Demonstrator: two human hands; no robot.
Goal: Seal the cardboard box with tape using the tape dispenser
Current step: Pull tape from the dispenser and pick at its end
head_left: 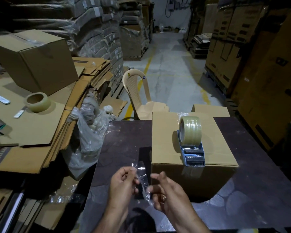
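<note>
A beige plastic chair stands on the concrete floor beyond the dark surface. To the left, a stack of flattened cardboard carries a closed carton, a spare roll of clear tape and a white remote-like object. A crumpled clear plastic bag sags beside the stack. Tall cartons line the right aisle, and wrapped bundles are piled behind.

Dim warehouse light; dark, blurred, bowed edges.
</note>
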